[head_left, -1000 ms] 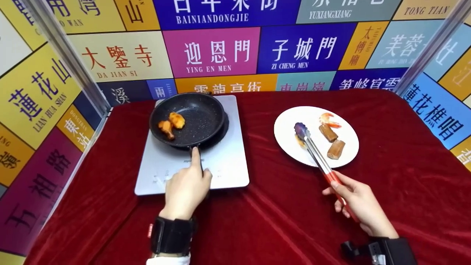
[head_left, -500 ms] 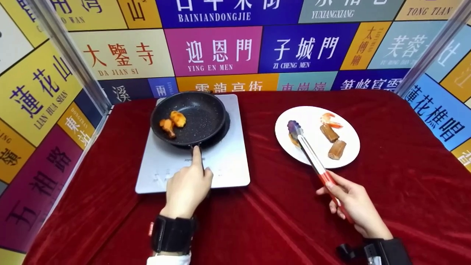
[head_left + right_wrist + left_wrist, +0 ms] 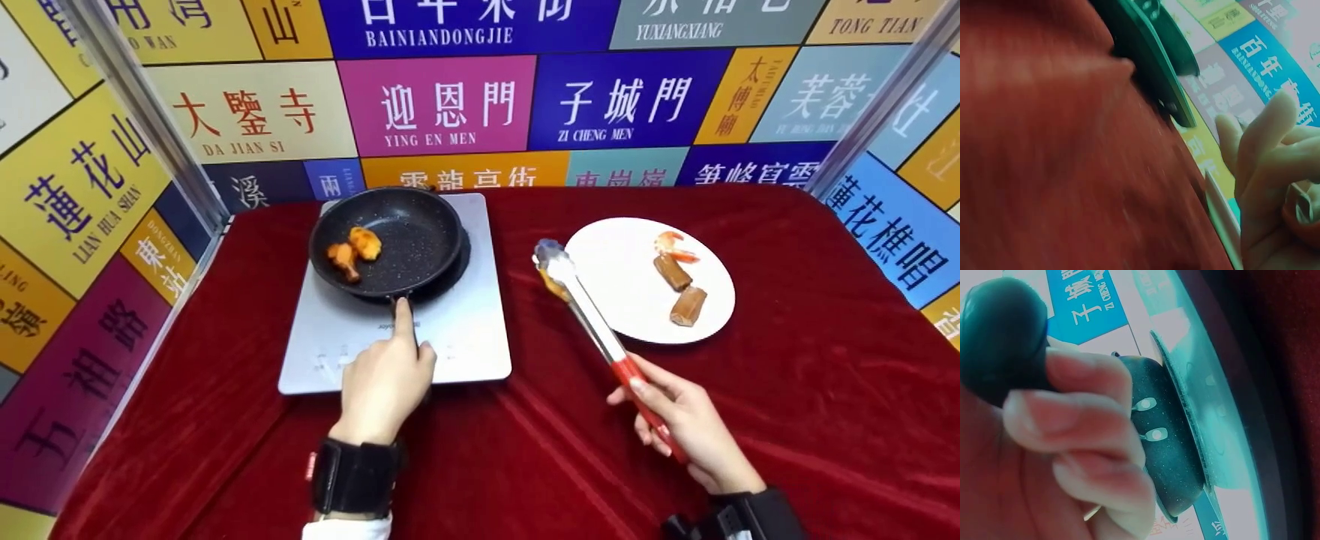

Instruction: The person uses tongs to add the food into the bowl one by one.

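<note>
In the head view my left hand (image 3: 384, 386) grips the handle of a black frying pan (image 3: 412, 240), index finger laid along it. The left wrist view shows its fingers curled round the black handle (image 3: 1002, 337). Two browned chicken pieces (image 3: 365, 244) lie at the pan's left side. My right hand (image 3: 686, 420) holds red-handled metal tongs (image 3: 598, 319), pointing up and left. Between the tong tips is a yellowish-brown food piece (image 3: 553, 285), partly hidden, just off the left rim of a white plate (image 3: 615, 277). The right wrist view shows the right hand's fingers curled, mostly cut off.
The pan sits on a silver induction cooktop (image 3: 472, 337). A shrimp (image 3: 679, 247) and two brown food pieces (image 3: 688, 306) lie on the plate's right half. Dark red cloth (image 3: 525, 450) covers the table. Panels with lettering (image 3: 442, 105) stand behind, with metal posts at the corners.
The right hand has moved left with the tongs, carrying the food piece from over the plate to beyond its left rim. The left hand and pan stay in place.
</note>
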The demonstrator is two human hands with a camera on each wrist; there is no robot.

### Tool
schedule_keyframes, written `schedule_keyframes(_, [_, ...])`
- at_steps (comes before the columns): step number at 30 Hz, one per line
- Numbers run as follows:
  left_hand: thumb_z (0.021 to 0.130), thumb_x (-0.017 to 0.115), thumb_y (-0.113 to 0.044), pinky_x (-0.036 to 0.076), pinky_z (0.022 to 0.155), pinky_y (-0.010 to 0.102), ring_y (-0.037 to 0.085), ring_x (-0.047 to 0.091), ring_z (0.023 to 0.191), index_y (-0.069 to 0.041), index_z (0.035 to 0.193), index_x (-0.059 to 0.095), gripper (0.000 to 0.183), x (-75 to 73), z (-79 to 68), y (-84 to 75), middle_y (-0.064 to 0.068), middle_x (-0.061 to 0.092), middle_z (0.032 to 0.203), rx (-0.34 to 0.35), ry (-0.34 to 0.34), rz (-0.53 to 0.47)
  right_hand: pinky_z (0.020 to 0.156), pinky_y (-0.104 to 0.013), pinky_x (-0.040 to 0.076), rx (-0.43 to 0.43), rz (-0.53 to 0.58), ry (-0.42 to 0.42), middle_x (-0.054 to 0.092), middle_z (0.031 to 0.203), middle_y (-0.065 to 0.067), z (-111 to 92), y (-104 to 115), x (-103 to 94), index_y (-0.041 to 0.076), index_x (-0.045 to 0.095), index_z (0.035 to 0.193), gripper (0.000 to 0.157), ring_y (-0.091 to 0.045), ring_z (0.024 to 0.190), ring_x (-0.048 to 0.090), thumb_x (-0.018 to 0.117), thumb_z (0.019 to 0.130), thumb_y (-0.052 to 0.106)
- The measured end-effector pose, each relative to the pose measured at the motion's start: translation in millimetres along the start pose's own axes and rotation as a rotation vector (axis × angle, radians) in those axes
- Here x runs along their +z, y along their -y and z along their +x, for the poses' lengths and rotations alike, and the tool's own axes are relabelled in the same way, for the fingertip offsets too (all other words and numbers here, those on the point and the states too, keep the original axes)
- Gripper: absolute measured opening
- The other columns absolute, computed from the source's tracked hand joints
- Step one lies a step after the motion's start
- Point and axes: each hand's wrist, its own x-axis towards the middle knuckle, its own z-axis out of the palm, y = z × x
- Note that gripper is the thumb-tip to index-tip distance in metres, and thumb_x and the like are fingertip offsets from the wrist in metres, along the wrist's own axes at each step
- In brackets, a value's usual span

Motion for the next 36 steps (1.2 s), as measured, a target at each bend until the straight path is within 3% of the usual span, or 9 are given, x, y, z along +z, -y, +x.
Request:
schedule_keyframes(5, [0.088,0.041,-0.035,0.035,0.044,0.037,0.022,0.047,0.046,-0.013,0.143,0.019,0.064,-0.5,0.6,-0.5,0.007,0.053,0.058,-0.009,0.007,0.002,0.032,-0.023,0.034,0.005,0.044,0.072,0.058,0.097,-0.025,1.6,2.4,12.7,0.016,0.033,0.139,0.047,-0.014,0.046,0.051,0.045,0.094,0.019])
schedule_keyframes(11, [0.088,0.039,-0.036,0.035,0.045,0.036,0.021,0.047,0.046,-0.014,0.144,0.016,0.064,-1.0,0.2,0.0,0.006,0.051,0.057,-0.02,0.034,-0.008,0.032,-0.025,0.033,0.03,0.022,0.107,0.057,0.098,-0.025,6.8,8.2,25.0,0.019,0.035,0.138,0.047,-0.015,0.046,0.051,0.046,0.093,0.021])
schedule_keyframes(36, [0.087,0.041,-0.036,0.035,0.044,0.035,0.02,0.046,0.047,-0.014,0.144,0.019,0.065,-1.3,0.6,1.4,0.003,0.049,0.055,-0.018,0.008,-0.015,0.033,-0.022,0.036,-0.006,0.062,0.233,0.057,0.099,-0.029,47.7,24.2,84.1,0.018,0.037,0.137,0.045,-0.014,0.046,0.052,0.047,0.093,0.022])
